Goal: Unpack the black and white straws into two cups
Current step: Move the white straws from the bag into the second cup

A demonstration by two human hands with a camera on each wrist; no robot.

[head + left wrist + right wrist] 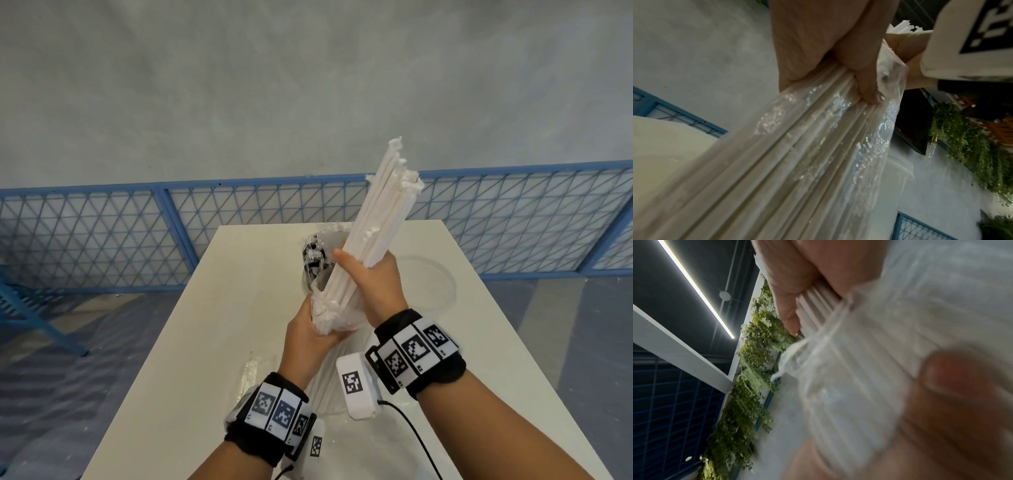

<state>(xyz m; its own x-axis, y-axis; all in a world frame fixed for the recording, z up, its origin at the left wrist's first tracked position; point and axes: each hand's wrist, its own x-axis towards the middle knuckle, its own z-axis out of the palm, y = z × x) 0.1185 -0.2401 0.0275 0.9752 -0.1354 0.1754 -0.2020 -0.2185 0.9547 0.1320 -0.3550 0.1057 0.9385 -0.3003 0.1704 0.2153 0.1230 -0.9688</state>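
Note:
A bundle of white straws (380, 209) points up and away over the white table (212, 342), its lower part still inside a clear plastic bag (329, 383). My right hand (373, 284) grips the bare straws (818, 308) just above the bag's mouth. Lower down, my left hand (308, 335) grips the bag (797, 146) around the straws' bottom part. Behind the hands stands a clear cup (313, 260) with black straws in it, partly hidden by the bundle. An empty clear cup (424, 277) stands to the right of it.
A torn strip of clear plastic (248, 373) lies on the table near my left wrist. A cable (414, 435) runs from the right wrist camera over the near table. A blue mesh fence (102, 236) stands beyond the table's far edge.

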